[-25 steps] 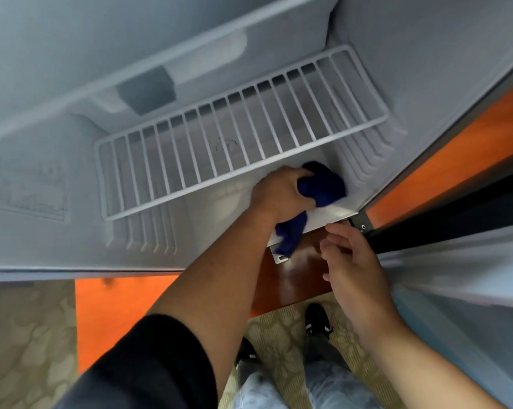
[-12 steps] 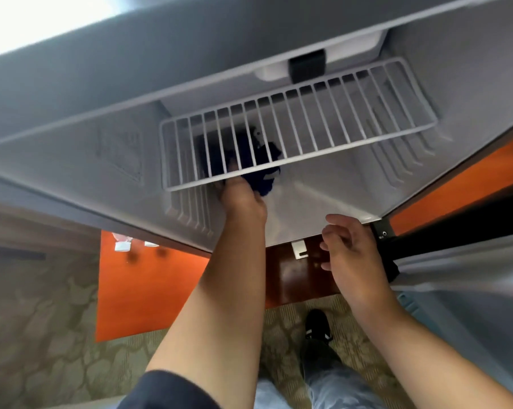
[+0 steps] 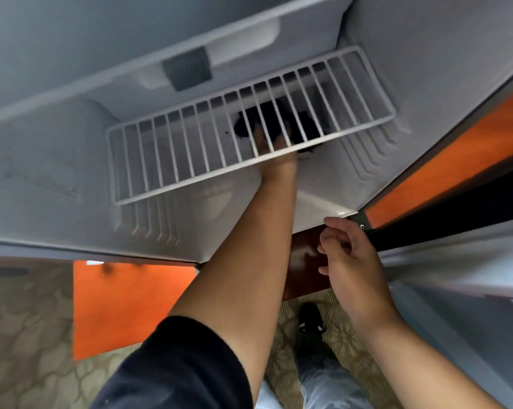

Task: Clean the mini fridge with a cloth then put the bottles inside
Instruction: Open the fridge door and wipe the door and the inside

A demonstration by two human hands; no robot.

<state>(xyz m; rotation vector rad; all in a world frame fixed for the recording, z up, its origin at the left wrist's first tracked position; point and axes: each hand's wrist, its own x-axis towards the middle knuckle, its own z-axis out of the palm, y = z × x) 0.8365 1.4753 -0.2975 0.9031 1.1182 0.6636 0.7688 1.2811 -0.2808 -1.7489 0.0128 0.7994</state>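
Inside the open mini fridge (image 3: pixel 57 160), beneath the white wire shelf (image 3: pixel 172 160) at centre frame, the left hand (image 3: pixel 274 152) grips a bunched dark cloth (image 3: pixel 306 124), seen through the bars. At lower right, the right hand (image 3: pixel 349 261) hovers with its fingers loosely curled, holding nothing.

Dark cloth (image 3: pixel 308 124) deep inside open fridge (image 3: pixel 426 69)

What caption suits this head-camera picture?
Left hand holds a dark cloth under the wire shelf; right hand hovers outside the fridge.

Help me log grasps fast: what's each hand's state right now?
Left hand: on the dark cloth beneath the wire shelf; grip cannot be told.
Right hand: open, loosely curled, holding nothing.
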